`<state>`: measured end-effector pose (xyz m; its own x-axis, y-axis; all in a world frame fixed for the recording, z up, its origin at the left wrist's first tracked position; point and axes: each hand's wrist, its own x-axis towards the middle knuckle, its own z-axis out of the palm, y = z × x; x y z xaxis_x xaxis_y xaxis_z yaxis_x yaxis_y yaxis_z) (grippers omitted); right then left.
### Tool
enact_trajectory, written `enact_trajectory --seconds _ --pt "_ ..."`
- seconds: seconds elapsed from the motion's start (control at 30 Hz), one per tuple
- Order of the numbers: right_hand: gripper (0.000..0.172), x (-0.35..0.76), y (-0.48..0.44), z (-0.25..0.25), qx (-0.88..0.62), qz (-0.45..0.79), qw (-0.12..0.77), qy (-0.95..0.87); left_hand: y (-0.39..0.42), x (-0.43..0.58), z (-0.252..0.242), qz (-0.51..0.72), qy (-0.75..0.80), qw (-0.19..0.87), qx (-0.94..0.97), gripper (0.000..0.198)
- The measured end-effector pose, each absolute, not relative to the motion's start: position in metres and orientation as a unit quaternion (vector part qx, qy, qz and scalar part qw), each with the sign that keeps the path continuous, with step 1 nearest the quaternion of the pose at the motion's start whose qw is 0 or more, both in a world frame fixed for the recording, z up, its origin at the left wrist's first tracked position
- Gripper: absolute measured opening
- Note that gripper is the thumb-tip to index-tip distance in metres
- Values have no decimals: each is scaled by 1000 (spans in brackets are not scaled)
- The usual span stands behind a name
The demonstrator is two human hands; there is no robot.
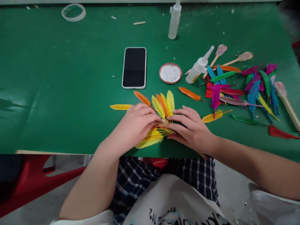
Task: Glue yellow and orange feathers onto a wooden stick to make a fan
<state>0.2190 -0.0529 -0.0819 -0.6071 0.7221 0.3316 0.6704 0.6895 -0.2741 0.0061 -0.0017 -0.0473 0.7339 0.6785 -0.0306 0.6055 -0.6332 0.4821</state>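
Observation:
A fan of yellow and orange feathers (151,139) lies near the table's front edge, its quills gathered toward the middle. My left hand (140,122) bends over its left side, fingertips pinched at the quill ends. From the right, my right hand (191,128) reaches in with its fingers pressed on the same gathered quills. A small pale lump at the centre is partly hidden by the fingers. Above the hands more feathers (164,104) point away from me. A single orange feather (191,93) and a yellow feather (120,107) lie close by.
A phone (134,68), a round lid with white stuff (170,73) and a glue bottle (198,69) lie beyond my hands. Another bottle (174,23) stands farther back. Coloured feathers (254,92) and wooden sticks (289,107) spread at right. A tape ring (73,13) is far left.

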Motion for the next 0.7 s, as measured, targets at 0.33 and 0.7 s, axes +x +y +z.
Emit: enact_trajectory --seconds 0.33,0.7 --pt "23 219 -54 -84 -389 77 214 -893 -10 19 -50 49 342 200 917 16" --pt "22 219 -54 -83 -394 70 212 -892 -9 20 -50 48 338 195 920 17"
